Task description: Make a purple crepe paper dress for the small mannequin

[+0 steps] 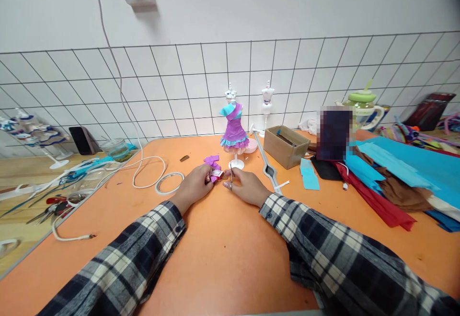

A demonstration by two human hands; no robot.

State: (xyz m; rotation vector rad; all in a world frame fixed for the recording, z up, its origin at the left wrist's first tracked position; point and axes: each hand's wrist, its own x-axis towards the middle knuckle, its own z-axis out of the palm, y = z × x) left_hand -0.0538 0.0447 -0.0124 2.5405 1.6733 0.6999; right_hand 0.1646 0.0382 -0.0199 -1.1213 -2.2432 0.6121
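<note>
My left hand (196,184) is closed on a small pink object with a white printed label (216,173), its kind partly hidden by my fingers. Purple paper scraps (212,161) lie just beyond these fingers. A thin metal tool (231,171) points upward from the fingers of my right hand (247,186), which are closed around its lower end; whether it is tweezers or scissors I cannot tell. Behind both hands a small white dress form (236,163) stands upright, wearing a purple and blue ruffled dress (235,129).
A bare mini dress form (268,96) and a cardboard box (286,146) stand behind on the right. A tape roll (169,182) and white cable (149,158) lie left. Coloured paper sheets (398,172), a blurred dark screen (334,134) and a lidded cup (361,107) are right.
</note>
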